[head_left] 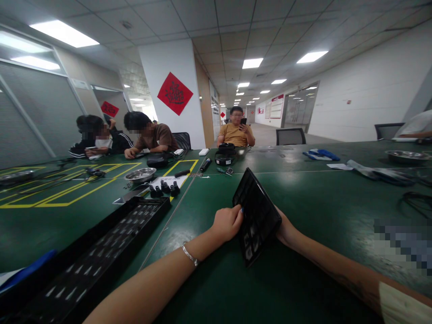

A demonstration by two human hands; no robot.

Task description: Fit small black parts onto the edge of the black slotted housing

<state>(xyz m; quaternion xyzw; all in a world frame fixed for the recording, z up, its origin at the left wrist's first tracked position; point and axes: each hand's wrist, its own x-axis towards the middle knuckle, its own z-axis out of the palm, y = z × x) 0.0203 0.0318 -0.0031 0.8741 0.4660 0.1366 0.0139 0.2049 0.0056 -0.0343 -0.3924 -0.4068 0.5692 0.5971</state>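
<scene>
I hold a small black slotted tray (256, 211) tilted up above the green table (320, 198), gripped from both sides. My left hand (227, 222) curls its fingers over the tray's left edge; a silver bracelet sits on that wrist. My right hand (286, 230) is mostly hidden behind the tray's right edge, pressed against it.
A long black slotted tray (101, 252) lies at the left front. Small black parts (165, 188), a metal bowl (141, 173) and tools lie further back. Three people sit at the far side. Another metal bowl (407, 155) and cables lie at the right.
</scene>
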